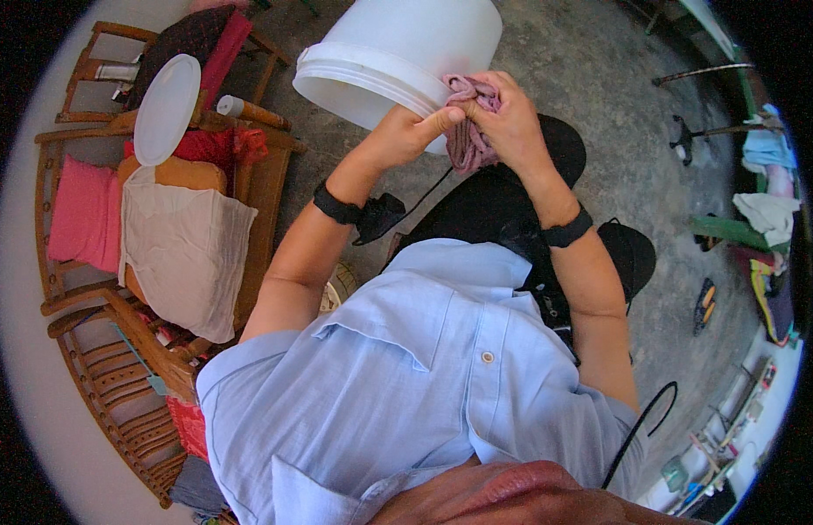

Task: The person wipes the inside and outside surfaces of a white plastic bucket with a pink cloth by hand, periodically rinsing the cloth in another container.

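Note:
A white plastic bucket [419,39] lies tilted before me, its mouth facing down and to the left. At its rim, my left hand [409,134] has the fingers inside the mouth and the thumb outside, gripping the wall. My right hand [514,125] holds a bunched pink cloth [472,154] against the outside of the rim. The two thumbs are close together there. Part of the cloth is hidden under the right hand's fingers.
A wooden bench [265,197] at left bears a white round lid [167,108], a pale cloth [183,243] and a pink cushion [85,213]. Beyond it stands another wooden seat [131,407]. A slipper [705,305] rests on the concrete floor [669,262]. Cloths [770,216] hang at right.

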Demonstrator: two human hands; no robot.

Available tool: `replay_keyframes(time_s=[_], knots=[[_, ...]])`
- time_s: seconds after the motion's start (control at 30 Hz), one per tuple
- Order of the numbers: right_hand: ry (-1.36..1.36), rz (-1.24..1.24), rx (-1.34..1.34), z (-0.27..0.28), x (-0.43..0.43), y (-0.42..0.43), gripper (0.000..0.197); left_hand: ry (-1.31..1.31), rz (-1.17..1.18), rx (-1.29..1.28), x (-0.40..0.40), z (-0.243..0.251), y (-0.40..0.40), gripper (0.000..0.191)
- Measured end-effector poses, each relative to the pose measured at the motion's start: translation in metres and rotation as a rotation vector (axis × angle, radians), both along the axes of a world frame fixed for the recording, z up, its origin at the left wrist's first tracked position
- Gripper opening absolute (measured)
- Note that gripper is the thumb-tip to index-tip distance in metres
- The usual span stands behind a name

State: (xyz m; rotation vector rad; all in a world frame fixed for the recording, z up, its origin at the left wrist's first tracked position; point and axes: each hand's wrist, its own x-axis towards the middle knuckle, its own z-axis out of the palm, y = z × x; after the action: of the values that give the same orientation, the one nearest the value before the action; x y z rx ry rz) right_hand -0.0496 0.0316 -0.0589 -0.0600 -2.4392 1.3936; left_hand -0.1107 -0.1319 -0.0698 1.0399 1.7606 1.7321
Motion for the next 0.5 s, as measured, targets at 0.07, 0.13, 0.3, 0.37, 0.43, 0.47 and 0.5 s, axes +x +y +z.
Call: replay_keyframes(time_s=[0.07, 0.13, 0.3, 0.37, 0.43, 0.47, 0.5], knots=[[-0.007, -0.007, 0.004, -0.001, 0.001, 0.000, 0.029, -0.012, 0.004, -0.008, 0.000, -0.004, 0.001, 0.035], [-0.020, -0.004, 0.004, -0.001, 0.001, 0.001, 0.028, -0.025, 0.005, -0.015, 0.002, -0.004, 0.003, 0.035], [-0.045, -0.020, -0.148, -0.016, -0.001, 0.002, 0.030, 0.037, 0.046, -0.060, 0.004, -0.007, 0.006, 0.033], [-0.080, -0.041, -0.233, -0.017, -0.001, 0.001, 0.034, 0.073, 0.034, -0.051, 0.004, -0.009, 0.008, 0.034], [-0.074, -0.005, -0.329, -0.015, 0.000, -0.001, 0.033, 0.107, 0.021, -0.043, 0.005, -0.009, 0.008, 0.034], [-0.075, -0.005, -0.330, -0.017, 0.000, 0.000, 0.033, 0.081, 0.040, -0.076, 0.006, -0.008, 0.007, 0.035], [-0.081, -0.001, -0.364, -0.019, -0.001, 0.000, 0.034, 0.055, 0.057, -0.109, 0.006, -0.007, 0.007, 0.035]])
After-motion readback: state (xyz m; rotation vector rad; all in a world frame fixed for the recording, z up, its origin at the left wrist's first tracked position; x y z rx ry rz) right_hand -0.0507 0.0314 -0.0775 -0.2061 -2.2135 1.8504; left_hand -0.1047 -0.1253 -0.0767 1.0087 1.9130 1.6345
